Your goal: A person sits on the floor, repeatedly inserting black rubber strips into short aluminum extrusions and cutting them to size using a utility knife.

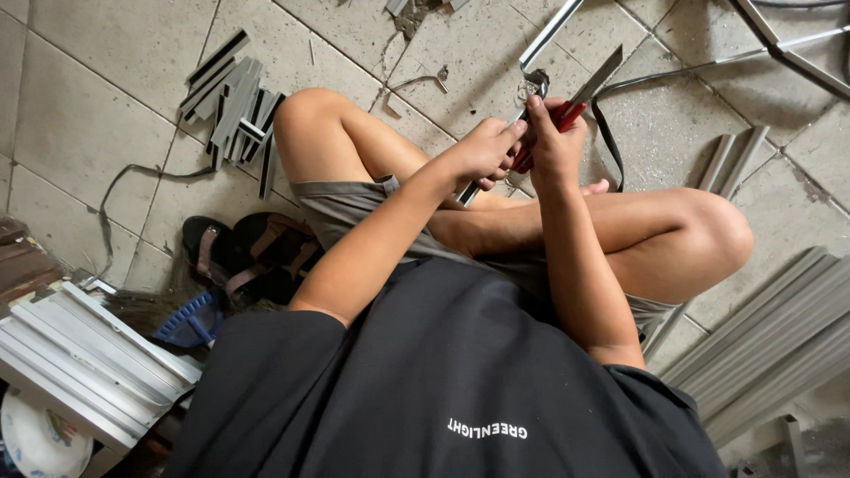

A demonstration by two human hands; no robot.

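Your black T-shirt (443, 381) is filling the near edge of the view, and beyond it you are sitting cross-legged on the tiled floor (88, 106) with both forearms reaching away from you.

Your left hand (485, 149) is closing around a slim aluminium profile (551, 34), which is running from your lap out towards the far side. Your right hand (556, 142) is wrapping tightly around a red-handled cutting tool (571, 113), its grey blade pointing up and to the far right. Both hands are meeting just above your crossed shins, touching each other, with the tool lying against the profile. A black rubber strip (609, 142) is hanging in a loop just right of your right hand.

You seem to be working the blade along the profile where your hands join, though the exact contact is hidden by your fingers. Any further stroke is calling for a steady left-hand hold and for keeping the blade angled away from your thumb and bare legs.

Short metal offcuts (235, 106) are lying at the far left, a pair of sandals (257, 252) is sitting beside your left thigh, and long grey profiles (770, 345) are stacking up at the near right.
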